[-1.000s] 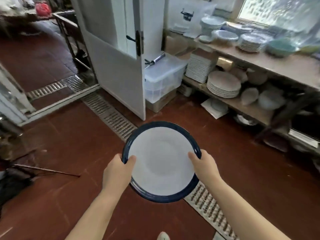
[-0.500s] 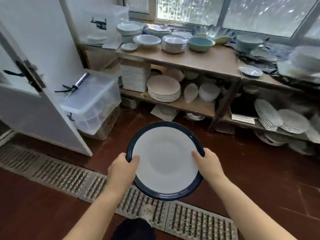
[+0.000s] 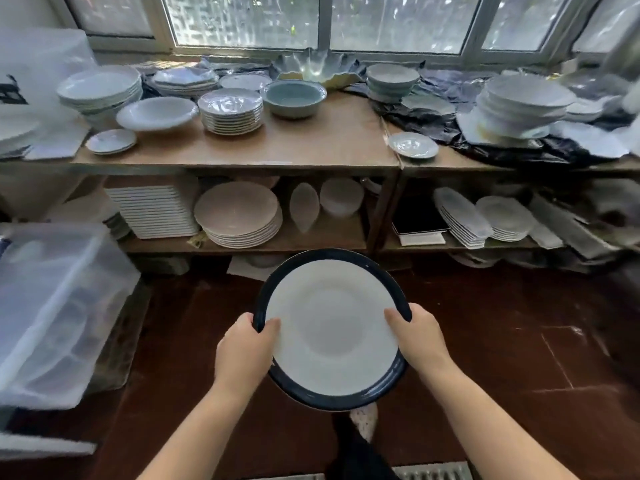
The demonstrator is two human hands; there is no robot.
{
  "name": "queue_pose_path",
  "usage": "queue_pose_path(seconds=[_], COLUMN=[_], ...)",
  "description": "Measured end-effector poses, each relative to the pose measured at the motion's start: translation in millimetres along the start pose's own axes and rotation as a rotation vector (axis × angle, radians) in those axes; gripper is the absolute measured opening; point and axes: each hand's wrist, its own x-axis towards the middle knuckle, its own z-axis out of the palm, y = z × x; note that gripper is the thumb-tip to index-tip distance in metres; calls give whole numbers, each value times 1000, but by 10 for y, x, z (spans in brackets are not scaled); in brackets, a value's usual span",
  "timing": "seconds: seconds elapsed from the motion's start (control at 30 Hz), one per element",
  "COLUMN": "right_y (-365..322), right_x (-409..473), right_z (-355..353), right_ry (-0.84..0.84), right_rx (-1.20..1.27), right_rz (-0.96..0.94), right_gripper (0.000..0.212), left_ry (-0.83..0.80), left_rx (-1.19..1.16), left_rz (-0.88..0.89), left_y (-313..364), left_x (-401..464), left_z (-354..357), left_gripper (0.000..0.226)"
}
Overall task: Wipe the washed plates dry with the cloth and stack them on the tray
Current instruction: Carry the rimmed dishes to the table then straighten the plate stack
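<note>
Head view: white plate with dark blue rim [image 3: 330, 329] held out in front at mid-height, above the dark red floor [image 3: 502, 341], face tilted up toward the camera. Left hand [image 3: 244, 353] gripping the left edge, thumb over the rim onto the white; right hand [image 3: 420, 336] gripping the opposite edge the same way, fingers under and out of sight. Round, so no long axis; both hands equally near, grip across the widest line. Straight ahead and beyond the plate, a wooden shelf unit [image 3: 242, 157] loaded with stacked crockery, well apart from the hands. No cloth and no tray to be found anywhere in view, so which way the plate must travel cannot be told. Underside of the plate hidden; wet or dry impossible to judge. Clear plastic bin [image 3: 59, 306] at left, blurred.
</note>
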Motion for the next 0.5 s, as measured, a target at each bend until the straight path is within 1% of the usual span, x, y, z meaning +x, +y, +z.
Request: queue_pose_path(seconds=[0.2,0.37,0.5], right_y=[-95,-366,-608], right_x=[1381,2516,3227], right_z=[-242,-577,-703], right_ry=[-11,-38,-53], right_rx=[7,-9,-14], right_rz=[-14,-12,-19], right_gripper=[16,17,16], left_ry=[2,-6,1], left_rx=[-9,-70,-89], left_rz=[-10,-28,-58], left_y=[739,1471,1854], left_x=[1008,1751,2265], left_z=[683,1167,1418], left_gripper=[20,18,17])
